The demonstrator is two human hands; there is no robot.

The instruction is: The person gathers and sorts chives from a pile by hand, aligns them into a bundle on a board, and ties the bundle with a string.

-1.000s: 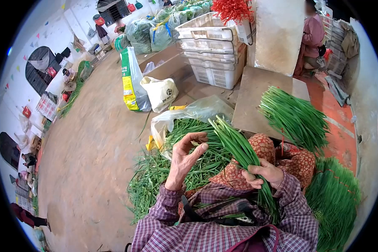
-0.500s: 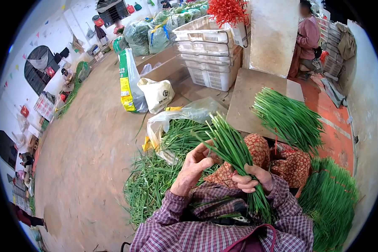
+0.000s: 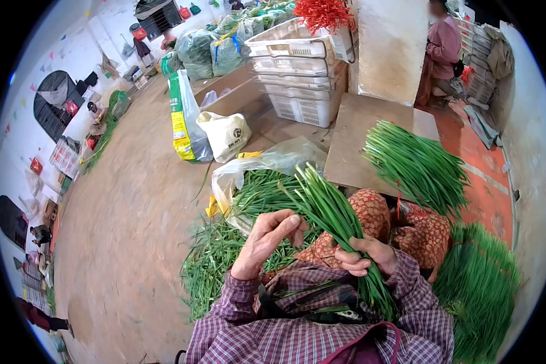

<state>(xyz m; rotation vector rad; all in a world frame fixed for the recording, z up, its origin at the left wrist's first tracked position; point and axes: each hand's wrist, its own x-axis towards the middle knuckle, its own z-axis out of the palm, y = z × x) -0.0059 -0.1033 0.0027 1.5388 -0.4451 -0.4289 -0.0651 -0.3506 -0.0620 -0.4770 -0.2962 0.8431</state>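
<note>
My right hand [image 3: 367,256] is wrapped round a bunch of garlic chives [image 3: 333,209], gripping it low over my lap. The pale stalk ends point up and away from me; the green leaves hang below the fist. Just left of the bunch is my left hand [image 3: 274,236], its fingers curled and thumb and forefinger close together. Whatever may be between those fingertips is too small to make out. Loose chives [image 3: 267,197] lie in an open clear plastic bag [image 3: 291,155] in front of me. A larger sheaf of chives [image 3: 415,167] rests on a board [image 3: 358,139] beyond my right knee.
More chives [image 3: 476,291] stand piled at my right, and loose leaves [image 3: 215,267] cover the floor at left. Ahead are stacked white crates [image 3: 297,109], a cream bag [image 3: 224,134] and red ties [image 3: 324,15]. Another person [image 3: 444,45] is at the upper right.
My left hand has drawn back a little to the left, away from the bunch's stalks. The right hand keeps its grip in nearly the same place.
</note>
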